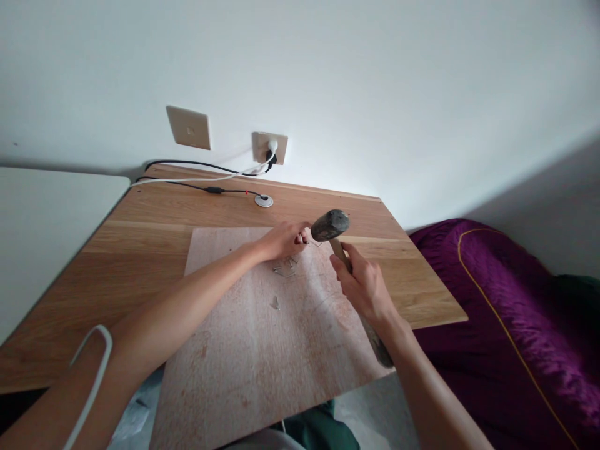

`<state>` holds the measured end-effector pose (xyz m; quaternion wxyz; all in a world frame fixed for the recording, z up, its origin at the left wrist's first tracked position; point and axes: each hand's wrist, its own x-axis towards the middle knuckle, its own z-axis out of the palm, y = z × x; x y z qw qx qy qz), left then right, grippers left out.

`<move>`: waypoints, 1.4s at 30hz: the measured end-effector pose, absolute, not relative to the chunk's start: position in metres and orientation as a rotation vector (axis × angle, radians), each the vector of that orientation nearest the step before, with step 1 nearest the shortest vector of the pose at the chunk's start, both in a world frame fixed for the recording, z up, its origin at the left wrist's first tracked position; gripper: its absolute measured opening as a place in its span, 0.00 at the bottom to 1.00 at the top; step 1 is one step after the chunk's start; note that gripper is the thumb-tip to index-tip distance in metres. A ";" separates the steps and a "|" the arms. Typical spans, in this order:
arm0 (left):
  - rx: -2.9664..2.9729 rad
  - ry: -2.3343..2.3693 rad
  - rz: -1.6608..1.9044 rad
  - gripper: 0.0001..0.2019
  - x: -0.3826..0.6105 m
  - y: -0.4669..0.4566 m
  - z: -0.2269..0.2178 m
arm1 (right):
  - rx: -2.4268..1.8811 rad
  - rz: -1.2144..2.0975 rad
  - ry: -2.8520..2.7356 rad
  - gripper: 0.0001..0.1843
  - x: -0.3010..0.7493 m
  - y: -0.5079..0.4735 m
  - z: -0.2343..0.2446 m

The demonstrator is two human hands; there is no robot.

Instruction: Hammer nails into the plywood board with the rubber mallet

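Worn wood, the handle of a hammer with a dark grey, barrel-shaped head (pixel 330 226), lies in the right hand (pixel 365 281), whose fingers are wrapped closed around it below the head. The handle's lower end shows beyond the wrist, toward the near right. The head is just right of the left fingers, over the far right part of a pale pinkish-brown, flat wooden board (pixel 234 356).

The left hand (pixel 284 240) is low at the far part of this board, its fingers curled with the tips close together; whether they grip something small between them, I cannot tell. Just on the near side of that hand, a few thin silvery metal nails (pixel 285 270) lie loosely scattered on the board, and a small shiny metal piece (pixel 275 304) lies apart from them, nearer.

Around the board spreads a brown wood-grained counter (pixel 140 244), the board's near end reaching past its near edge. At the far side, a round silver cable grommet (pixel 264 200) is set into the counter, and white and black cables run left from a gold-beige wall socket (pixel 280 149). A glossy purple cloth with a yellow line (pixel 506 325) fills the right side.
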<state>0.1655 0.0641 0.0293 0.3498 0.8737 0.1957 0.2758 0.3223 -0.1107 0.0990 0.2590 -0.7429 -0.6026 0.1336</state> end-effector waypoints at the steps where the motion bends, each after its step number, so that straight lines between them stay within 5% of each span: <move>1: 2.260 0.501 0.716 0.14 0.165 0.064 0.029 | -2.010 0.345 -1.646 0.24 0.322 -0.110 0.097; 10: 2.256 0.498 0.700 0.25 0.166 0.068 0.023 | -2.019 0.313 -1.739 0.18 0.326 -0.113 0.082; 35: 2.297 0.528 0.751 0.26 0.166 0.063 0.025 | -1.984 0.414 -1.785 0.26 0.331 -0.159 0.064; 42: 2.288 0.513 0.774 0.23 0.168 0.065 0.020 | -2.104 0.521 -1.579 0.35 0.327 -0.156 0.073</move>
